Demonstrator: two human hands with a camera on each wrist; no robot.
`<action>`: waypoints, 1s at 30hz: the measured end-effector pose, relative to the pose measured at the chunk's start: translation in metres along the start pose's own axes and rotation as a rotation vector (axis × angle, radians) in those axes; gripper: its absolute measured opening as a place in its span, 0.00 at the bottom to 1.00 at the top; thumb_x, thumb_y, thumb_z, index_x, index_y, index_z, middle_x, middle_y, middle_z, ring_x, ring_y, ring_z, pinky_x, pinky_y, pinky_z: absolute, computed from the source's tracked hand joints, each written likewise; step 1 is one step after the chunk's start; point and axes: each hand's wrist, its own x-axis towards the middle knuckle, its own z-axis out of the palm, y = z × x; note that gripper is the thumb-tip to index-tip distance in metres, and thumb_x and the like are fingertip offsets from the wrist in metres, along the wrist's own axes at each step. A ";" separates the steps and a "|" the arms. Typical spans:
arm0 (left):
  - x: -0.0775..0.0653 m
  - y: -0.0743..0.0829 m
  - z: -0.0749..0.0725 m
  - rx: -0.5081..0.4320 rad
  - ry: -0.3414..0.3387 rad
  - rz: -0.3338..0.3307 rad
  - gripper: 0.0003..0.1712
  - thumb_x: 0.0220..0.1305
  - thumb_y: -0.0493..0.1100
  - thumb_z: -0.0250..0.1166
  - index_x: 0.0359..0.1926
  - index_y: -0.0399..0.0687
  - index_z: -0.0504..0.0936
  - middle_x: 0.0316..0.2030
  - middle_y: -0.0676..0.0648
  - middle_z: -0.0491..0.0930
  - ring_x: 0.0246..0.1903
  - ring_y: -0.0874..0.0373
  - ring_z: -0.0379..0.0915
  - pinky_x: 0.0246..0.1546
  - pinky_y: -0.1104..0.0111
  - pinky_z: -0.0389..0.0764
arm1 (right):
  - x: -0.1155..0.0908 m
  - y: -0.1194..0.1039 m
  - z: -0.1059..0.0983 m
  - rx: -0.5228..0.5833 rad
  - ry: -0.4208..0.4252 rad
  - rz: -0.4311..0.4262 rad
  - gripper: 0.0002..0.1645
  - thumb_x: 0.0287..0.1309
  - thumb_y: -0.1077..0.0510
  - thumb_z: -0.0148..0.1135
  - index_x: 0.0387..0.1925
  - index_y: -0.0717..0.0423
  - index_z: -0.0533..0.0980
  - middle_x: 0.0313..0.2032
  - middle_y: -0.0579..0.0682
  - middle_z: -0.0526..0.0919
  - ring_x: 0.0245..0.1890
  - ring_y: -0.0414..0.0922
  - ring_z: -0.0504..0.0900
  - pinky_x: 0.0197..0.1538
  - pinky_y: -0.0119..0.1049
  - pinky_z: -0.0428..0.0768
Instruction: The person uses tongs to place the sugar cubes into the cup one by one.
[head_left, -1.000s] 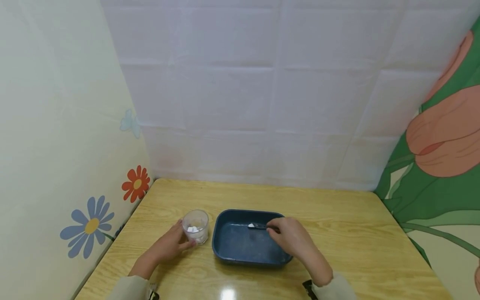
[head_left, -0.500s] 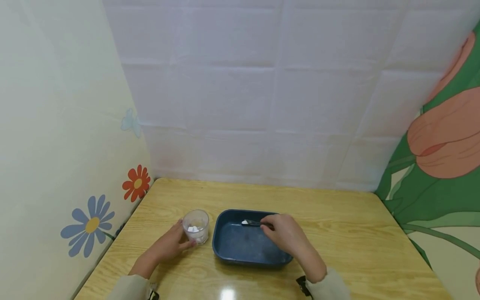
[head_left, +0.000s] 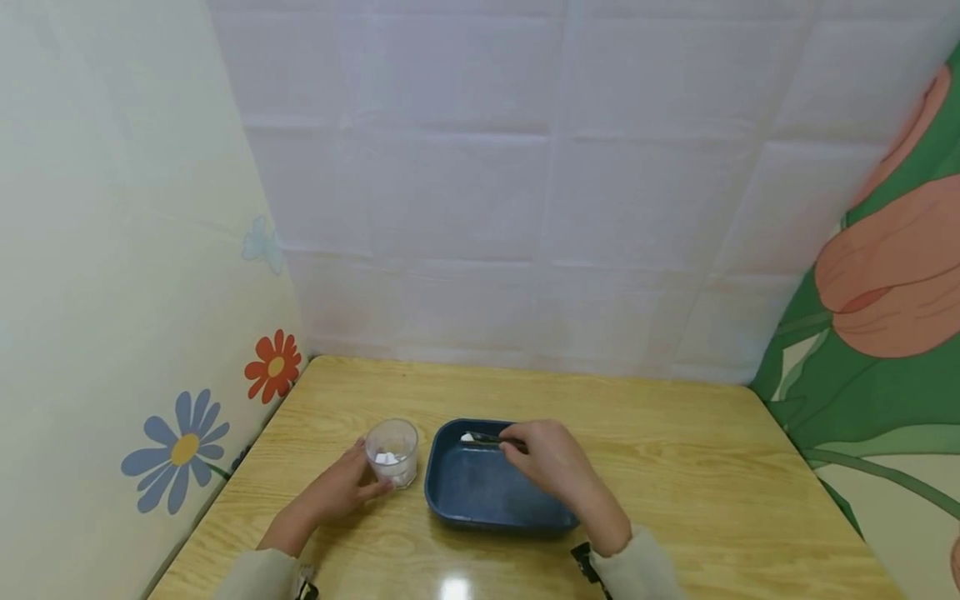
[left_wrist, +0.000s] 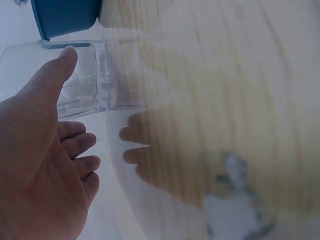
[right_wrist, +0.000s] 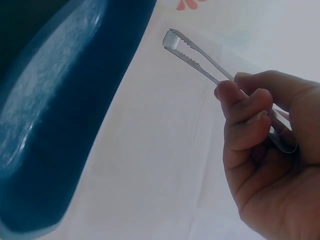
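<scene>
My left hand (head_left: 337, 489) holds a clear glass (head_left: 392, 442) standing on the table left of the blue tray (head_left: 495, 496). Its thumb lies along the glass wall in the left wrist view, the other fingers bent behind. Several white pieces (head_left: 387, 458) sit in the bottom of the glass. Between thumb and fingers, my right hand (right_wrist: 270, 125) grips small metal tongs (right_wrist: 200, 62) with toothed edges. A small white block (right_wrist: 171, 40) is pinched at their tips. In the head view the tongs overlap the tray's back left part, and the right hand covers its back right corner.
A light wood-grain table (head_left: 675, 475) carries everything. White sheeting (head_left: 480, 208) hangs behind it. Flower-printed panels stand at the left (head_left: 150, 292) and the right (head_left: 885, 350). Cream sleeves (head_left: 637, 567) cover both forearms.
My right hand has moved left and slightly toward the back, bringing the tongs and white block from mid-tray to its back left. The left hand and glass have stayed put.
</scene>
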 end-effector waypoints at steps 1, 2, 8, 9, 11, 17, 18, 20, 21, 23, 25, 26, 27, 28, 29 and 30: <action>0.000 0.000 0.000 0.002 0.002 0.004 0.48 0.56 0.61 0.64 0.70 0.44 0.55 0.69 0.41 0.55 0.70 0.39 0.41 0.67 0.46 0.46 | 0.001 -0.001 0.000 0.005 0.001 -0.005 0.11 0.59 0.55 0.60 0.41 0.53 0.83 0.33 0.45 0.86 0.26 0.33 0.80 0.28 0.26 0.76; 0.000 -0.001 0.001 0.003 0.002 0.006 0.48 0.56 0.61 0.64 0.70 0.44 0.56 0.69 0.41 0.55 0.70 0.39 0.41 0.68 0.46 0.45 | 0.001 -0.002 0.001 0.009 0.001 -0.009 0.11 0.60 0.55 0.60 0.41 0.53 0.83 0.33 0.45 0.86 0.26 0.33 0.80 0.28 0.26 0.76; 0.001 0.000 0.002 0.002 0.001 0.016 0.48 0.56 0.61 0.63 0.70 0.44 0.56 0.69 0.42 0.56 0.70 0.40 0.41 0.68 0.47 0.44 | 0.004 -0.007 0.001 0.042 -0.009 -0.021 0.11 0.60 0.56 0.60 0.41 0.54 0.83 0.34 0.46 0.86 0.28 0.34 0.81 0.30 0.26 0.77; 0.002 0.000 0.002 0.001 0.002 0.017 0.47 0.56 0.60 0.64 0.70 0.44 0.56 0.69 0.42 0.56 0.70 0.41 0.41 0.68 0.47 0.44 | 0.005 -0.008 0.001 0.044 -0.011 -0.021 0.11 0.60 0.56 0.60 0.41 0.54 0.83 0.35 0.46 0.86 0.29 0.34 0.81 0.30 0.25 0.77; 0.001 0.001 0.001 -0.001 0.003 0.015 0.47 0.56 0.60 0.64 0.70 0.44 0.56 0.69 0.42 0.56 0.70 0.41 0.41 0.68 0.47 0.44 | 0.006 -0.009 0.002 0.046 -0.016 -0.020 0.11 0.60 0.56 0.60 0.41 0.54 0.83 0.36 0.47 0.86 0.30 0.35 0.81 0.30 0.25 0.77; 0.000 0.001 0.000 0.003 0.003 0.011 0.46 0.56 0.58 0.65 0.70 0.44 0.57 0.69 0.42 0.56 0.70 0.42 0.42 0.68 0.47 0.44 | 0.011 -0.015 0.005 0.051 -0.018 -0.028 0.12 0.61 0.55 0.59 0.42 0.53 0.83 0.36 0.46 0.86 0.28 0.33 0.80 0.29 0.25 0.76; 0.000 0.001 0.000 0.004 0.005 0.011 0.46 0.56 0.58 0.65 0.70 0.44 0.57 0.69 0.42 0.57 0.70 0.41 0.42 0.68 0.47 0.44 | 0.013 -0.016 0.006 0.053 -0.018 -0.031 0.12 0.61 0.54 0.59 0.42 0.53 0.83 0.35 0.45 0.86 0.27 0.32 0.80 0.29 0.25 0.76; 0.000 0.001 0.000 0.005 0.004 0.013 0.46 0.57 0.58 0.65 0.70 0.44 0.57 0.69 0.41 0.56 0.70 0.41 0.42 0.68 0.47 0.44 | 0.015 -0.018 0.008 0.057 -0.018 -0.035 0.12 0.61 0.54 0.58 0.43 0.53 0.83 0.35 0.45 0.85 0.26 0.31 0.79 0.28 0.25 0.75; 0.000 0.001 0.000 0.003 0.004 0.013 0.46 0.57 0.58 0.64 0.70 0.44 0.57 0.69 0.41 0.56 0.70 0.41 0.42 0.68 0.47 0.44 | 0.016 -0.020 0.009 0.059 -0.019 -0.036 0.12 0.62 0.54 0.58 0.43 0.53 0.83 0.35 0.45 0.85 0.26 0.31 0.78 0.28 0.25 0.75; 0.001 0.001 0.000 0.004 0.005 0.015 0.46 0.57 0.59 0.64 0.70 0.44 0.57 0.69 0.41 0.57 0.70 0.41 0.42 0.68 0.47 0.44 | 0.018 -0.022 0.010 0.064 -0.022 -0.035 0.12 0.62 0.54 0.58 0.43 0.52 0.83 0.35 0.44 0.85 0.25 0.30 0.77 0.27 0.24 0.75; 0.001 0.001 0.000 0.007 0.004 0.016 0.46 0.57 0.59 0.64 0.70 0.45 0.57 0.69 0.42 0.56 0.70 0.42 0.42 0.68 0.48 0.44 | 0.020 -0.025 0.011 0.069 -0.022 -0.034 0.12 0.62 0.54 0.58 0.43 0.52 0.83 0.35 0.44 0.85 0.25 0.30 0.77 0.27 0.24 0.74; 0.001 0.001 0.000 0.009 0.006 0.016 0.46 0.57 0.59 0.64 0.70 0.45 0.57 0.69 0.42 0.57 0.70 0.42 0.42 0.68 0.48 0.44 | 0.021 -0.026 0.012 0.070 -0.022 -0.034 0.12 0.62 0.54 0.58 0.43 0.52 0.83 0.34 0.44 0.85 0.25 0.30 0.77 0.27 0.24 0.74; 0.001 0.001 0.000 0.012 0.005 0.012 0.46 0.57 0.59 0.64 0.70 0.45 0.57 0.69 0.42 0.56 0.70 0.43 0.42 0.69 0.48 0.44 | 0.022 -0.027 0.013 0.072 -0.023 -0.034 0.12 0.62 0.54 0.58 0.43 0.52 0.83 0.34 0.44 0.85 0.25 0.30 0.77 0.27 0.24 0.74; 0.001 0.001 0.000 0.011 0.008 0.016 0.46 0.57 0.59 0.64 0.70 0.44 0.57 0.69 0.42 0.57 0.70 0.42 0.42 0.68 0.48 0.45 | 0.023 -0.028 0.014 0.075 -0.023 -0.035 0.12 0.62 0.54 0.58 0.42 0.52 0.83 0.34 0.44 0.85 0.25 0.30 0.77 0.28 0.25 0.75; 0.001 0.001 0.000 0.011 0.008 0.014 0.46 0.57 0.59 0.64 0.70 0.44 0.57 0.69 0.42 0.57 0.70 0.42 0.42 0.68 0.48 0.45 | 0.024 -0.029 0.015 0.080 -0.025 -0.036 0.12 0.62 0.54 0.58 0.42 0.52 0.83 0.34 0.44 0.85 0.25 0.30 0.77 0.28 0.25 0.75; 0.001 0.001 0.000 0.013 0.008 0.011 0.46 0.57 0.59 0.64 0.70 0.44 0.57 0.69 0.41 0.56 0.70 0.41 0.42 0.68 0.47 0.45 | 0.025 -0.030 0.016 0.083 -0.025 -0.038 0.12 0.62 0.54 0.58 0.42 0.52 0.83 0.35 0.44 0.85 0.26 0.30 0.78 0.28 0.25 0.75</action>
